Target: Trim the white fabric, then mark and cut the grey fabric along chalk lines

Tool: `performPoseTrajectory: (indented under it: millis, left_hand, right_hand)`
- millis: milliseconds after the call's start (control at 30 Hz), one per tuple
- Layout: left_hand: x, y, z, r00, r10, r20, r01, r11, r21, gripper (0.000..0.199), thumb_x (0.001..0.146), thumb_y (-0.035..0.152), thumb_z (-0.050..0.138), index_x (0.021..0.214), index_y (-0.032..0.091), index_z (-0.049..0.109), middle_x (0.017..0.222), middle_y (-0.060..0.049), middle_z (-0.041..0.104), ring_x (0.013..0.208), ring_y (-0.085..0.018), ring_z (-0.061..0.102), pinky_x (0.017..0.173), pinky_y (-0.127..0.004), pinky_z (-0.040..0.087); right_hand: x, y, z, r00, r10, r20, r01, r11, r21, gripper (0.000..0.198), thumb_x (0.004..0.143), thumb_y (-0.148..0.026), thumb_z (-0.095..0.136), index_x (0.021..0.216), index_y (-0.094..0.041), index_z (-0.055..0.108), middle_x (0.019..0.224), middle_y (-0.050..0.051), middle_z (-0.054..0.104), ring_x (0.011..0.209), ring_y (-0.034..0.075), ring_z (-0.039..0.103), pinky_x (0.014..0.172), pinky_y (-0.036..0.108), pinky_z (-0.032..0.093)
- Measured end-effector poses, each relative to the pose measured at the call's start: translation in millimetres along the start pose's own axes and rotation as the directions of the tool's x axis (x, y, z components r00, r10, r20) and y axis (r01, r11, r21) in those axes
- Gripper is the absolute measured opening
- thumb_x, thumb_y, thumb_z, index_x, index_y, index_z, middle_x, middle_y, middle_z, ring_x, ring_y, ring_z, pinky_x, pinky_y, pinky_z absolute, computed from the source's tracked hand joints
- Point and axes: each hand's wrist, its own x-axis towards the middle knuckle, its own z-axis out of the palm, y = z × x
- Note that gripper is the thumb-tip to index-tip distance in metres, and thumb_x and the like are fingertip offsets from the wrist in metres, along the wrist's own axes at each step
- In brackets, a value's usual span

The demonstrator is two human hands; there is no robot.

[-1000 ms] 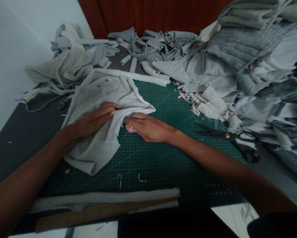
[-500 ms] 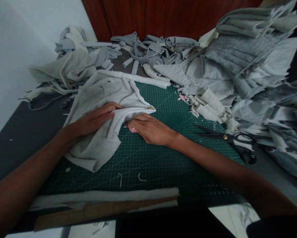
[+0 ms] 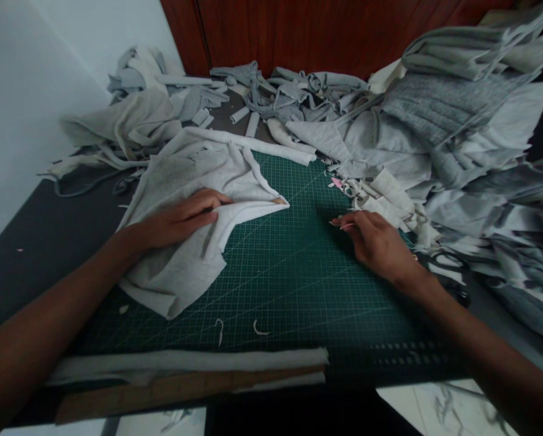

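Observation:
My left hand [image 3: 184,213] lies on a light grey piece of cloth [image 3: 180,272], pressing it to the green cutting mat [image 3: 271,278] with fingers stretched and thumb apart. The cloth has a folded edge running to a pointed corner at its right, where a small brown patch [image 3: 279,200] shows. Away from the cloth, my right hand [image 3: 378,242] is above the mat near the scraps, closed on a small pink piece [image 3: 347,226] of unclear kind. Black scissors [image 3: 450,261] lie partly hidden behind that hand and wrist.
Cloth scraps [image 3: 384,194] lie at the mat's right edge, with a pink bit [image 3: 336,181] among them. Folded grey fabric [image 3: 453,97] is piled high at the right. A rolled strip [image 3: 189,360] and a brown ruler [image 3: 162,390] lie along the front edge.
My right hand has moved right, off the cloth's folded edge and toward the scraps, carrying the small pink piece. My left hand stays on the cloth. The view has shifted slightly.

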Motion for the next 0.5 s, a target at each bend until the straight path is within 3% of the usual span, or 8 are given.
performPoseTrajectory:
  millis: [100, 233, 333, 433, 500]
  left_hand:
    - [1.2, -1.2, -0.9, 0.995, 0.1, 0.02, -0.101, 0.995, 0.012, 0.041, 0.113, 0.046, 0.04, 0.13, 0.02, 0.067, 0.148, -0.009, 0.062, 0.141, -0.024, 0.052, 0.128, -0.045, 0.037]
    - [1.5, -5.8, -4.2, 0.985, 0.156, 0.079, -0.161, 0.986, 0.051, 0.047, 0.113, 0.046, 0.036, 0.117, 0.031, 0.08, 0.155, -0.004, 0.06, 0.146, -0.026, 0.051, 0.128, -0.045, 0.037]
    - [1.8, -8.3, -3.8, 0.975, 0.183, 0.13, -0.198, 0.973, 0.117, 0.043, 0.113, 0.045, 0.04, 0.119, 0.033, 0.08, 0.159, -0.001, 0.057, 0.149, -0.025, 0.047, 0.13, -0.045, 0.033]
    - [3.3, -10.7, 1.2, 0.968, 0.235, 0.087, -0.247, 0.955, 0.164, 0.033, 0.109, 0.044, 0.053, 0.13, 0.031, 0.075, 0.154, -0.004, 0.061, 0.146, -0.024, 0.049, 0.127, -0.041, 0.036]
    - [4.6, -12.3, 5.2, 0.959, 0.277, 0.057, -0.283, 0.942, 0.179, 0.036, 0.107, 0.043, 0.058, 0.138, 0.03, 0.07, 0.15, -0.006, 0.064, 0.144, -0.024, 0.051, 0.127, -0.04, 0.036]
  right_hand:
    - [-3.8, 0.7, -4.9, 0.996, 0.017, -0.082, -0.016, 1.0, 0.007, 0.015, 0.109, -0.024, 0.045, 0.107, -0.022, 0.06, 0.121, 0.016, 0.076, 0.111, 0.03, 0.07, 0.096, 0.051, 0.053]
    - [13.5, -38.2, 6.6, 0.969, -0.245, 0.018, 0.236, 0.949, 0.21, 0.014, 0.11, -0.022, 0.045, 0.106, -0.024, 0.058, 0.137, 0.015, 0.071, 0.13, 0.027, 0.065, 0.104, 0.048, 0.052]
    - [34.8, -77.5, 25.0, 0.898, -0.431, 0.082, 0.389, 0.869, 0.306, 0.016, 0.11, -0.02, 0.044, 0.111, -0.023, 0.06, 0.149, 0.013, 0.065, 0.137, 0.024, 0.06, 0.114, 0.048, 0.049]
    - [49.9, -107.0, 45.4, 0.775, -0.624, 0.104, 0.571, 0.76, 0.31, 0.021, 0.108, -0.014, 0.045, 0.12, -0.018, 0.062, 0.153, 0.014, 0.062, 0.143, 0.023, 0.055, 0.117, 0.045, 0.046]
    - [52.8, -116.9, 55.1, 0.725, -0.678, 0.12, 0.635, 0.726, 0.262, 0.02, 0.107, -0.014, 0.048, 0.12, -0.015, 0.063, 0.153, 0.014, 0.062, 0.141, 0.024, 0.056, 0.117, 0.043, 0.046]
